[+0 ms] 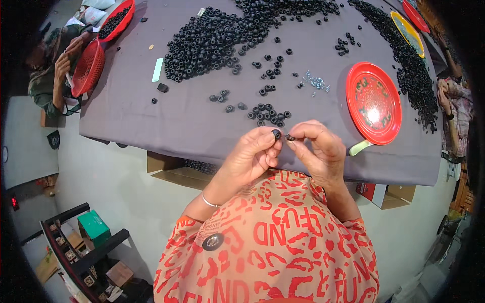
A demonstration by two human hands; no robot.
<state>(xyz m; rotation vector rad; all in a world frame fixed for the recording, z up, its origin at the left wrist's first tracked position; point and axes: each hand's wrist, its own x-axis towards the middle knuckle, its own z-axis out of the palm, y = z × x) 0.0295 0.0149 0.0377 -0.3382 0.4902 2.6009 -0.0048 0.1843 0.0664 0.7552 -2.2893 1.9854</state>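
Note:
Near the front edge of the table, both of my hands are raised close together. My left hand [255,151] pinches a small round black part with a hole [276,134] between thumb and fingertips. Just to its right, my right hand [321,149] pinches a smaller dark piece [289,137], its kind too small to make out. The two pieces are a little apart. Beyond my fingers lies a loose cluster of black ring-shaped parts [268,115]. Small shiny clear or silvery bits [316,82] are scattered farther back.
A big heap of black parts [202,50] covers the grey-clothed table's [187,111] far middle. At right sits a red plate [355,101] beside a pale green handle [359,147]. A red basket [88,70] is by another person's hands at left; another person sits at right.

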